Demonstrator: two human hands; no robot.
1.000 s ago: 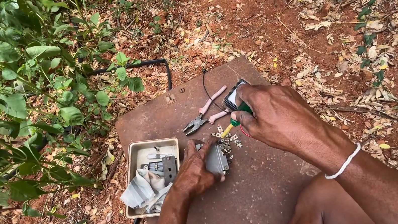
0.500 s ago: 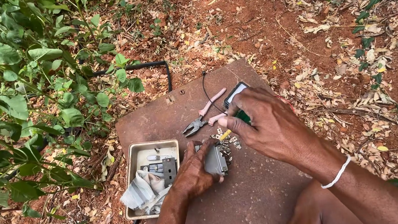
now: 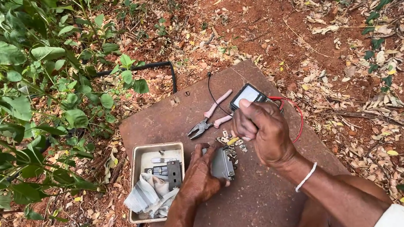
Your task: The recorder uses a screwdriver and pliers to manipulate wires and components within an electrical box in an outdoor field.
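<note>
Left hand [image 3: 196, 173] holds grey switch box [image 3: 221, 164] flat on rusty metal sheet [image 3: 255, 209], so I keep it steady. Right hand [image 3: 263, 131] pinches small yellow-handled tool [image 3: 232, 141] above it, near pink pliers [image 3: 210, 117].

On the brown board [image 3: 254, 204] I count one pair of pliers [image 3: 211, 118], one meter [image 3: 249, 94], one open box [image 3: 138, 160] and two hands.

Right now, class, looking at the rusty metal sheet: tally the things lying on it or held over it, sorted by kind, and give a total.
Pliers, pink handles: 1
Meter with red leads: 1
Tray, cream, holding parts and paper: 1
Grey block, held by the left hand: 1
Yellow-handled tool, in the right hand: 1
Total: 5, leaving out the small loose bits, too tiny to count.
</note>
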